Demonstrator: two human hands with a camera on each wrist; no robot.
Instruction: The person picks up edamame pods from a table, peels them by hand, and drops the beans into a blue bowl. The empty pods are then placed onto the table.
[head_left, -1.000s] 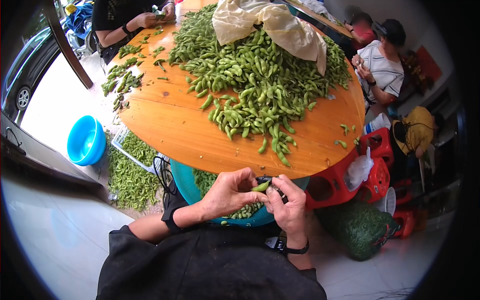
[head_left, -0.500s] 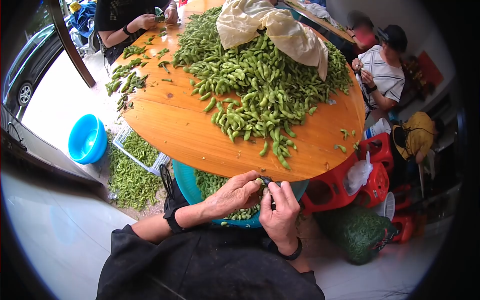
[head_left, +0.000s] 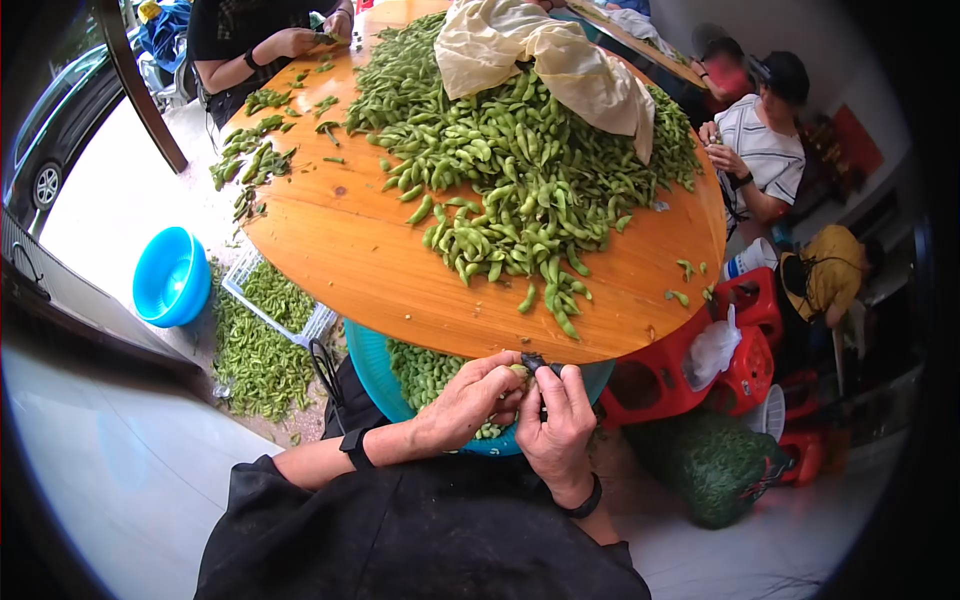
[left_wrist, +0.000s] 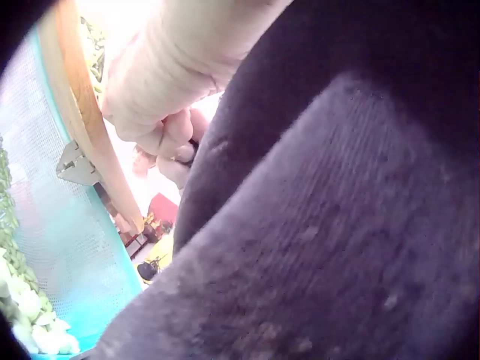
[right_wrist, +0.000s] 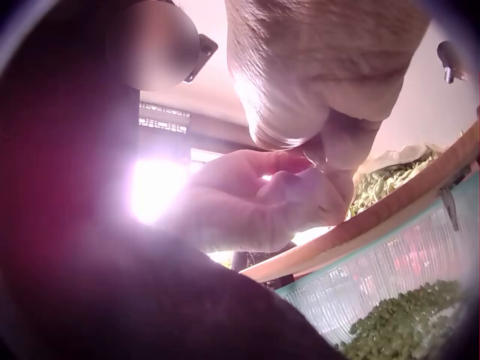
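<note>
My left hand (head_left: 462, 402) pinches a green soybean pod (head_left: 519, 371), mostly covered by the fingers, just off the table's near edge. Close against it, my right hand (head_left: 560, 428) grips a small dark object (head_left: 534, 361) between thumb and fingers; its kind I cannot tell. Below both hands, a teal basin (head_left: 362, 362) holds shelled green beans (head_left: 420, 372). A large heap of soybean pods (head_left: 520, 170) covers much of the round wooden table (head_left: 345, 240). In the right wrist view, the hands (right_wrist: 255, 199) meet above the basin's rim.
A cream cloth (head_left: 545, 50) lies over the heap. On the floor at left are a blue basin (head_left: 172, 278) and pods around a white crate (head_left: 322, 325). Red stools (head_left: 745, 365) and a green mesh sack (head_left: 700, 470) stand at right. Other people sit around the table.
The pod, earlier lying in plain view between both hands, now shows only its end at the left fingertips. My right hand has turned and its fingers have closed in on the dark object.
</note>
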